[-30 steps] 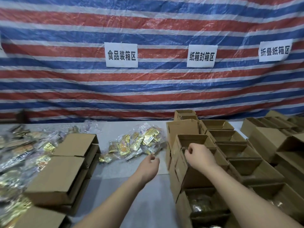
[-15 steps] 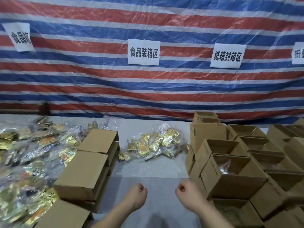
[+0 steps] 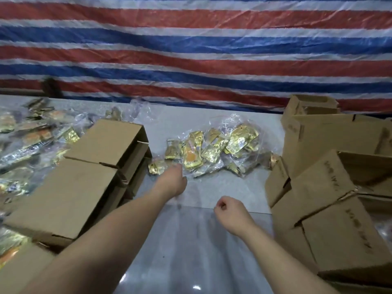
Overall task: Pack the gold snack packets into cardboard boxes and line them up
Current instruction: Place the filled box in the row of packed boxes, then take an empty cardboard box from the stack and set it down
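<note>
1. Head view: my left hand [image 3: 172, 181] reached the clear bag of gold snack packets [image 3: 214, 150] at frame centre; finger grip hidden, I could not tell.
2. My right hand [image 3: 228, 211] hung curled, holding nothing.
3. Open cardboard boxes [image 3: 331, 187] waited right, presumably for filling.

The fingers of the left hand [image 3: 172, 183] lie beyond its knuckles, so contact with the bag of gold packets [image 3: 214, 150] cannot be confirmed. Motion blur removes the print on those packets. The packet heap [image 3: 25, 145] at the left is smeared and cut by the frame edge. The open boxes [image 3: 331, 187] run past the right edge; their contents are hidden.
</note>
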A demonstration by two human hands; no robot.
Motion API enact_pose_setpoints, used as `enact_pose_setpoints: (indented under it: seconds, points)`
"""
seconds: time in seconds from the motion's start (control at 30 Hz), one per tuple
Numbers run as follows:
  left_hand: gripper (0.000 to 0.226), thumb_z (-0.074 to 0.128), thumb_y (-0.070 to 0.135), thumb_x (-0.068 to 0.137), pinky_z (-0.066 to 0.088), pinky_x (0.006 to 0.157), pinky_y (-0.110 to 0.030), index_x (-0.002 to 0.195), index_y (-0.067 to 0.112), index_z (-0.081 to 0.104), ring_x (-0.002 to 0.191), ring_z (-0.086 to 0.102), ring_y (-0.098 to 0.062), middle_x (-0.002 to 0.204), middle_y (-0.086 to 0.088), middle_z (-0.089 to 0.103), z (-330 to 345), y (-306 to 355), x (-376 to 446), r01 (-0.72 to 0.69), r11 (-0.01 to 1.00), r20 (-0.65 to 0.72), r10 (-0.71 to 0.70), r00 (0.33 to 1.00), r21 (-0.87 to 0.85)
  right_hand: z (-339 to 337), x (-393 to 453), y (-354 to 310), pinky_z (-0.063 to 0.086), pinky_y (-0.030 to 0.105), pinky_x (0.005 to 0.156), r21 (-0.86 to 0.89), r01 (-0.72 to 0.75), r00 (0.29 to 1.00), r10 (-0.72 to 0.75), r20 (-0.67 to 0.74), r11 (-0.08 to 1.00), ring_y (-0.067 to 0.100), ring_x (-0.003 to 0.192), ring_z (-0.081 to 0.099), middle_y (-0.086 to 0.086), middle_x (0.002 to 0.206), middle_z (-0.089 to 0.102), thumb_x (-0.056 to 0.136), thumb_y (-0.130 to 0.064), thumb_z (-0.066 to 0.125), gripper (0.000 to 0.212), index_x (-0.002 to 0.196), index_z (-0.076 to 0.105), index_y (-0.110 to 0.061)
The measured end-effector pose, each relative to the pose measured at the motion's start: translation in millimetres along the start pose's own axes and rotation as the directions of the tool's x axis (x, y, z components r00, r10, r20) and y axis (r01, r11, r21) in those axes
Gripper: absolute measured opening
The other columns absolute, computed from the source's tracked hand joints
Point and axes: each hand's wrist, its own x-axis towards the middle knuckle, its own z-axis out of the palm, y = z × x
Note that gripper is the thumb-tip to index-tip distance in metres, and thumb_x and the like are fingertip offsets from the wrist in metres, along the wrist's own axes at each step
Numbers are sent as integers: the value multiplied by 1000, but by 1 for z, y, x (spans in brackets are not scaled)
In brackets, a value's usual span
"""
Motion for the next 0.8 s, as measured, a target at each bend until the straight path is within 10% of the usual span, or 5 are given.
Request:
enact_pose_setpoints:
  seconds: [0.4, 0.53, 0.67, 0.8]
  points:
    - [41, 46, 34, 95, 48, 85, -41, 129, 10, 48, 108, 56, -32, 127, -14, 55, 4, 23, 49, -72, 991, -238, 96, 967, 108, 9, 27, 31, 43, 18, 58, 121, 23, 1000, -23, -6, 992, 8, 67, 59, -7, 72, 66, 90, -17, 57, 17, 75, 64, -20]
    - [39, 47, 39, 91, 42, 94, -41, 119, 13, 56, 111, 55, -30, 121, -8, 59, -37, -9, -12, -152, 946, -475, 278, 835, 287, 4, 25, 13, 41, 17, 57, 163, 37, 999, -36, -14, 986, 7, 69, 59, -6, 74, 66, 92, -17, 58, 20, 73, 65, -20]
    - [78, 50, 49, 89, 15, 116, -53, 149, 8, 22, 143, 21, -39, 155, -19, 25, -90, -63, -24, 250, 905, -479, -60, 876, 343, 8, 22, -7, 39, 19, 58, 175, 53, 999, -54, 3, 983, 7, 71, 59, -6, 76, 66, 93, -18, 57, 20, 74, 65, -19]
    - [71, 53, 25, 88, 37, 109, -47, 147, 3, 21, 133, 36, -36, 145, -18, 35, -104, -92, -26, 412, 857, -306, -320, 897, 310, 11, 10, -25, 39, 11, 54, 168, 77, 997, -81, 14, 983, 3, 66, 57, -6, 73, 66, 92, -16, 56, 21, 73, 63, -20]
